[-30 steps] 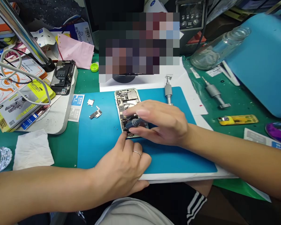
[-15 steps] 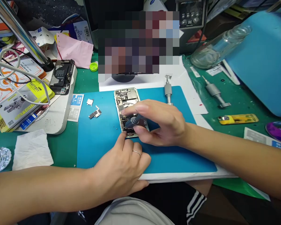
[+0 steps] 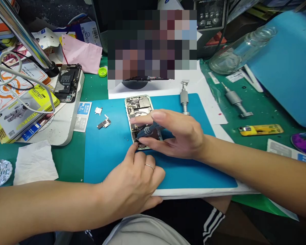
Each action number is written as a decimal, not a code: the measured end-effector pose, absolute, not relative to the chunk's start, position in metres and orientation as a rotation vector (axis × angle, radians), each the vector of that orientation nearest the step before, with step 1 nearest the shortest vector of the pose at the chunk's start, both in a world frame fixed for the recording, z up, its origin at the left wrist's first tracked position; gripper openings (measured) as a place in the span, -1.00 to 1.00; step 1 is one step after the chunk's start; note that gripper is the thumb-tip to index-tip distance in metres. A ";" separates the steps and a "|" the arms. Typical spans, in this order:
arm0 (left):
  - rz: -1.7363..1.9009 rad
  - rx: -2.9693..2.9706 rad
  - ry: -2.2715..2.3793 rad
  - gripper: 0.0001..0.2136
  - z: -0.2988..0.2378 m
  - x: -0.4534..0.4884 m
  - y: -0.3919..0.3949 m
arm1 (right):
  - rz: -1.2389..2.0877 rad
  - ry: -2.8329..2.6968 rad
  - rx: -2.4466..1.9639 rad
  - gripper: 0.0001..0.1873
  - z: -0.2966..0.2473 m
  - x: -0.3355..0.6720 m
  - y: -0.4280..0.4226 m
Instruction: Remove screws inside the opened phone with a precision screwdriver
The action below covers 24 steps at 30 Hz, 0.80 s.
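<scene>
Nearest, your left hand (image 3: 137, 178) stretches its index fingertip to the phone's lower-left corner, the other fingers curled (one wears a ring); whether they grip anything, I cannot tell. Your right hand (image 3: 180, 134) arches over the phone, fingers clamped on a dark-handled tool (image 3: 150, 129) slanting down toward its lower part, the index reaching across to the left edge. The opened phone (image 3: 143, 102) lies on the blue mat (image 3: 193, 172), innards up. Left of it sit two small parts (image 3: 104, 123); beyond your right hand stands a grey screwdriver (image 3: 184, 97).
</scene>
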State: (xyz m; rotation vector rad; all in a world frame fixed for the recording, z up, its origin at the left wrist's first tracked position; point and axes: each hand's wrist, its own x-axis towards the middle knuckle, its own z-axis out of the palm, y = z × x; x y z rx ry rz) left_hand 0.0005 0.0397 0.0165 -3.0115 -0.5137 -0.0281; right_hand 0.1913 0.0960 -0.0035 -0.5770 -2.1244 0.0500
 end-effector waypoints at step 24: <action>-0.017 -3.014 -0.511 -0.48 0.018 0.000 0.039 | 0.255 -2.078 -0.552 -0.08 -0.015 0.192 0.097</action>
